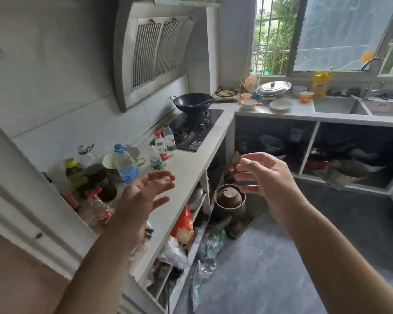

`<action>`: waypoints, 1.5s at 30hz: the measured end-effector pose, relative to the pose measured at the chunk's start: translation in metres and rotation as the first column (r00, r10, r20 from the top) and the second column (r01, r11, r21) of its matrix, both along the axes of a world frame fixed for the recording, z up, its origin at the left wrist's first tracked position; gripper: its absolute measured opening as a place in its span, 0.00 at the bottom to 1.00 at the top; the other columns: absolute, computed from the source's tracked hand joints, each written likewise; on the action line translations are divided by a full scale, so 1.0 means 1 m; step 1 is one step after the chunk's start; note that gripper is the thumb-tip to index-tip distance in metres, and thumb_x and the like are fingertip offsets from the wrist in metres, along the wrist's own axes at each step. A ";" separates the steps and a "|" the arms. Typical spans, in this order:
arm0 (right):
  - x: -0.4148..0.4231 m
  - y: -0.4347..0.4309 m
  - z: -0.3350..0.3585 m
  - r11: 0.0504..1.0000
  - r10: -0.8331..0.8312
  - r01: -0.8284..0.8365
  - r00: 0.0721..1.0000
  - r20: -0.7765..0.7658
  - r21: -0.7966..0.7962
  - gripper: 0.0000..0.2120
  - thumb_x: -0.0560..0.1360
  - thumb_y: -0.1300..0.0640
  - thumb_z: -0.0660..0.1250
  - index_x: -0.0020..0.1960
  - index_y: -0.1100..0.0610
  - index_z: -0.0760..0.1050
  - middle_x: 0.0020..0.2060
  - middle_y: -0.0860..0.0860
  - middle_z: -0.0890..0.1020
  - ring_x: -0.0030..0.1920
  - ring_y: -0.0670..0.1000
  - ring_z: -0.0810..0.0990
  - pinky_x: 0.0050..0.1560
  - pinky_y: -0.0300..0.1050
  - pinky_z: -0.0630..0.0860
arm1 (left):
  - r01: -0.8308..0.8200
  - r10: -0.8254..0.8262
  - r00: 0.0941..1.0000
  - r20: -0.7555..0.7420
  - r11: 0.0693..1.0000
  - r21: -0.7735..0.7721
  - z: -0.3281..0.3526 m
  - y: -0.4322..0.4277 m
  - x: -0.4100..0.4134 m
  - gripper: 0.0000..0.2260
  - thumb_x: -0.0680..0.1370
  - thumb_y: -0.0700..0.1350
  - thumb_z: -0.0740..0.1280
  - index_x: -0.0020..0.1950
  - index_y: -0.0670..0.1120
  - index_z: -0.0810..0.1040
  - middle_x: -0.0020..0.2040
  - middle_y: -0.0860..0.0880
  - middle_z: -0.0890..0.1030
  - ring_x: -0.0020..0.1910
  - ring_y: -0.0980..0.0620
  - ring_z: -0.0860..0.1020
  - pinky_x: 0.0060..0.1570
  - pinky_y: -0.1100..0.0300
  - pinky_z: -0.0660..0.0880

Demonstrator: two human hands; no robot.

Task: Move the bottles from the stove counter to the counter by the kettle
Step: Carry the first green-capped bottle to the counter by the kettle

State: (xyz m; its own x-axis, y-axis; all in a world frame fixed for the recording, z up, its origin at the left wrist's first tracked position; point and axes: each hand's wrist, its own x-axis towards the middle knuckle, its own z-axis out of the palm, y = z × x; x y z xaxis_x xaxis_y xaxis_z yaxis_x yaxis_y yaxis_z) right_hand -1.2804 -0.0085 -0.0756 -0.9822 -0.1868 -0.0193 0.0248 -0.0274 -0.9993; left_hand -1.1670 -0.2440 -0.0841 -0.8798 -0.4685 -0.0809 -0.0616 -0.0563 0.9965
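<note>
Far left of the stove counter (186, 171): a cluster of jars and condiment containers, including a dark-lidded jar (99, 177) and a red-capped bottle (98, 205) lying nearest the viewer. Next right stands the blue-capped water bottle (125, 165), upright, just in front of a bowl (123, 156). Further right, three small clear bottles stand close together near the hob (195, 129): a white-capped one (155, 158), a red-capped one with red label (161, 147), and a green-capped one (169, 139). A wok (192, 102) sits on the hob.

The left hand (143, 193) hovers over the counter edge, just beside the blue-capped bottle, fingers spread and holding nothing. The right hand (266, 177) hangs over the open floor, fingers curled apart, also empty.

No kettle is visible; the destination cannot be confirmed from this view.

Assessment: the task appears to be at the reaching stage, with all bottles on the stove counter. Recommended: close the left hand around the blue-capped bottle's midsection, lift straight up to clear the bowl and jars, and send the right hand to the small bottles singly, since they stand crowded and could topple.
</note>
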 end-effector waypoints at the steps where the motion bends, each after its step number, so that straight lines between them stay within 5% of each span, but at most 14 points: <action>1: -0.012 -0.005 -0.001 1.000 0.014 -0.014 1.000 0.005 0.006 0.04 0.81 0.57 0.69 0.54 0.54 0.81 0.49 0.54 0.87 0.51 0.55 0.88 0.51 0.57 0.86 | -0.009 0.009 1.000 0.006 1.000 0.002 -0.004 -0.002 -0.011 0.07 0.81 0.42 0.68 0.58 0.47 0.83 0.57 0.47 0.88 0.61 0.47 0.85 0.62 0.48 0.79; 10: -0.100 -0.059 -0.032 0.983 0.153 -0.158 0.987 0.052 0.092 0.04 0.80 0.57 0.70 0.53 0.54 0.82 0.43 0.52 0.88 0.46 0.52 0.87 0.49 0.55 0.85 | -0.096 0.094 0.994 0.047 0.994 0.043 -0.048 -0.031 -0.102 0.06 0.79 0.43 0.71 0.55 0.48 0.84 0.54 0.49 0.89 0.60 0.46 0.84 0.61 0.48 0.78; 15: -0.162 -0.098 -0.041 0.956 0.231 -0.234 0.972 0.037 0.175 0.05 0.80 0.58 0.70 0.55 0.55 0.82 0.42 0.54 0.87 0.45 0.55 0.87 0.49 0.58 0.86 | -0.128 0.128 0.992 0.022 0.991 0.044 -0.067 -0.056 -0.160 0.14 0.71 0.50 0.72 0.55 0.48 0.85 0.54 0.49 0.89 0.58 0.49 0.85 0.62 0.48 0.79; 21: -0.232 -0.141 -0.046 0.938 0.280 -0.291 0.956 0.083 0.191 0.05 0.79 0.58 0.71 0.55 0.54 0.82 0.46 0.55 0.88 0.45 0.53 0.88 0.43 0.48 0.85 | -0.204 0.197 0.977 0.076 0.974 0.098 -0.077 -0.088 -0.216 0.06 0.80 0.42 0.70 0.56 0.46 0.85 0.56 0.46 0.88 0.59 0.47 0.85 0.64 0.47 0.79; 28: -0.290 -0.177 -0.053 0.911 0.362 -0.380 0.923 0.131 0.161 0.05 0.80 0.57 0.71 0.55 0.54 0.82 0.46 0.55 0.87 0.45 0.51 0.88 0.50 0.56 0.86 | -0.239 0.228 0.968 0.108 0.965 0.106 -0.074 -0.110 -0.267 0.08 0.80 0.43 0.70 0.58 0.46 0.84 0.57 0.46 0.88 0.60 0.48 0.84 0.60 0.51 0.79; 45: -0.405 -0.250 -0.089 0.630 0.735 -0.754 0.657 0.167 0.187 0.05 0.80 0.57 0.69 0.56 0.54 0.81 0.48 0.55 0.87 0.48 0.52 0.87 0.48 0.54 0.85 | -0.652 0.641 0.756 0.128 0.755 0.070 -0.083 -0.106 -0.327 0.06 0.81 0.40 0.69 0.50 0.49 0.85 0.52 0.45 0.88 0.55 0.49 0.84 0.57 0.51 0.78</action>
State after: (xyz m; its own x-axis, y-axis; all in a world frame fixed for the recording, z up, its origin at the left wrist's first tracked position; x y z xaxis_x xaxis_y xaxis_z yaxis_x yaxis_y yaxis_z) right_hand -1.6855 -0.2580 -0.1650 -0.5048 -0.8353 -0.2180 0.0051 0.2496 -0.9683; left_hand -1.4936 -0.3498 -0.1669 -0.3559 -0.9070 -0.2251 -0.0612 -0.2177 0.9741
